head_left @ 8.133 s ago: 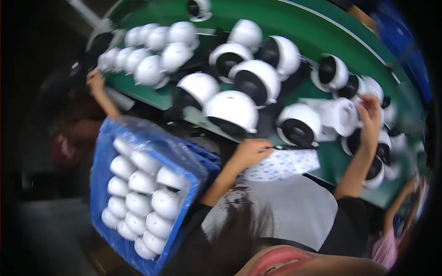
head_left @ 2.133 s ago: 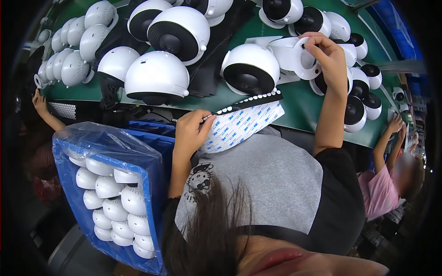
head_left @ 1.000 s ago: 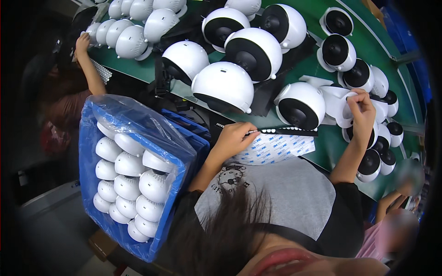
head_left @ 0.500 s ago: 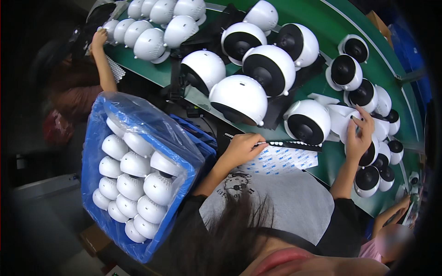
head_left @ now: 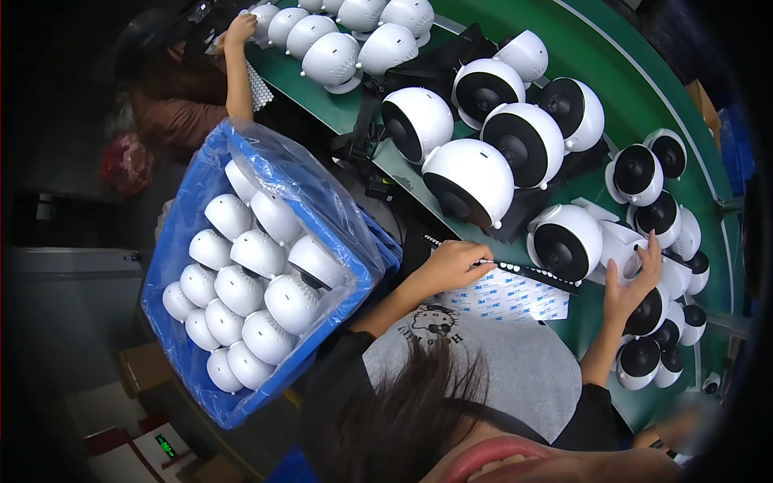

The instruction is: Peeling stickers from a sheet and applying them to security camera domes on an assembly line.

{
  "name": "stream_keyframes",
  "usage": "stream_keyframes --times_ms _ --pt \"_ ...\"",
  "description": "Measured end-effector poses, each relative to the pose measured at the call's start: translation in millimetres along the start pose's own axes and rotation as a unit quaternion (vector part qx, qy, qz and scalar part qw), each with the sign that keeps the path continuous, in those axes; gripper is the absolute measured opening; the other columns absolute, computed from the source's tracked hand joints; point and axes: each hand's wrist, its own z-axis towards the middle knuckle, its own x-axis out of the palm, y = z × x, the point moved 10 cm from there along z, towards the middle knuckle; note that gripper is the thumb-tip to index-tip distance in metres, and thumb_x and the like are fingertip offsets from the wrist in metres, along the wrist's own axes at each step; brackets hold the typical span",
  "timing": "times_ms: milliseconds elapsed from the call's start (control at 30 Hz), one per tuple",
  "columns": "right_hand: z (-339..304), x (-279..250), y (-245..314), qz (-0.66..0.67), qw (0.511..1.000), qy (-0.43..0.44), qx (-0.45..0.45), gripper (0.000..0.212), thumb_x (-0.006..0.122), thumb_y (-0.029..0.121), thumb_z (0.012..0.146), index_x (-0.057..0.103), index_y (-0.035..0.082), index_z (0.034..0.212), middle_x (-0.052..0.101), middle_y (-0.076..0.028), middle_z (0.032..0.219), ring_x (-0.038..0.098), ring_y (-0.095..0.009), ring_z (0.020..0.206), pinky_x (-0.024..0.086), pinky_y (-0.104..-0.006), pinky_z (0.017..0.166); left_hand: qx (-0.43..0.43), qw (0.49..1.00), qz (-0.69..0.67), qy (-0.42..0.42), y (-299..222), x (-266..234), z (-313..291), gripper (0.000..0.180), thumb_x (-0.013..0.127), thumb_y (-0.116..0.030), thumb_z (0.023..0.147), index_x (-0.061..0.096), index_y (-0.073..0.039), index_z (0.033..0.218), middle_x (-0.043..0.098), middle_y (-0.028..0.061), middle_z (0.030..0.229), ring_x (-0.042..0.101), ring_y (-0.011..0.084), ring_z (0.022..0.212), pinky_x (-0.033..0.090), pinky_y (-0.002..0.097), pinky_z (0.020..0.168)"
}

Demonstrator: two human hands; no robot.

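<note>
My left hand (head_left: 457, 262) lies at the near edge of the green belt (head_left: 620, 97), its fingers curled on the end of a black strip of small white pads (head_left: 527, 270). The strip rests on a white sticker sheet (head_left: 507, 296). My right hand (head_left: 633, 283) reaches over to the right and grips a white camera housing (head_left: 622, 241), thumb on one side and fingers on the other. Round white camera units with black faces (head_left: 565, 241) crowd the belt around both hands.
A blue crate lined with clear plastic (head_left: 201, 193) stands at my left, filled with several white domes (head_left: 258, 253). Another person (head_left: 173, 88) works at the upper left, one hand (head_left: 240, 30) on the belt beside more white domes (head_left: 330, 58). Black straps (head_left: 358, 137) hang over the belt edge.
The view has swung about. My left hand stays on the strip and sticker sheet. My right hand has come down from units farther up the belt to the housing at the right.
</note>
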Motion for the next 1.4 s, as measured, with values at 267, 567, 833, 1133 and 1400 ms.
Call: stream_keyframes --times_ms 267,567,833,1133,1400 --pt "-5 3 -4 0.075 0.997 -0.018 0.010 0.045 0.061 0.005 0.069 0.046 0.002 0.112 0.045 -0.020 0.128 0.039 -0.038 0.120 0.026 -0.0452 0.102 0.004 1.000 0.004 -0.006 -1 -3 1 0.016 0.064 -0.021 0.077 0.061 -0.005 0.079 0.060 0.0105 0.067 0.060 0.0258 0.059 0.045 0.0322 0.055" --pt "-6 5 -2 0.012 0.999 0.007 -0.047 0.030 0.045 0.006 0.084 0.059 -0.001 0.110 0.046 -0.020 0.129 0.040 -0.036 0.121 0.027 -0.0437 0.101 0.017 1.000 0.013 -0.011 -4 -2 1 0.015 0.061 -0.023 0.077 0.057 -0.008 0.077 0.059 0.0091 0.064 0.058 0.0284 0.060 0.044 0.0376 0.055" --pt "-10 7 -11 0.028 0.999 0.008 -0.028 0.031 0.044 0.008 0.084 0.058 0.000 0.111 0.046 -0.017 0.130 0.037 -0.036 0.123 0.024 -0.0429 0.103 0.037 0.998 0.043 0.000 -15 -6 -4 0.015 0.062 -0.020 0.076 0.057 -0.007 0.079 0.060 0.0095 0.070 0.059 0.0290 0.070 0.045 0.0385 0.065" --pt "-2 -15 47 0.219 0.975 0.027 -0.038 0.020 0.053 0.000 0.077 0.060 -0.002 0.096 0.057 -0.015 0.110 0.049 -0.029 0.109 0.036 -0.0386 0.094 0.060 0.996 0.055 -0.019 -39 -17 -6 0.013 0.061 -0.018 0.076 0.058 -0.005 0.078 0.059 0.0098 0.073 0.058 0.0278 0.069 0.045 0.0369 0.062" --pt "-29 75 147 0.409 0.847 0.338 -0.043 0.018 0.063 0.001 0.072 0.055 -0.001 0.088 0.051 -0.013 0.085 0.055 -0.028 0.076 0.045 -0.0336 0.068 0.111 0.992 0.049 -0.021 -68 -20 -2 0.012 0.063 -0.015 0.072 0.058 -0.005 0.073 0.058 0.0117 0.064 0.058 0.0302 0.062 0.044 0.0382 0.058"
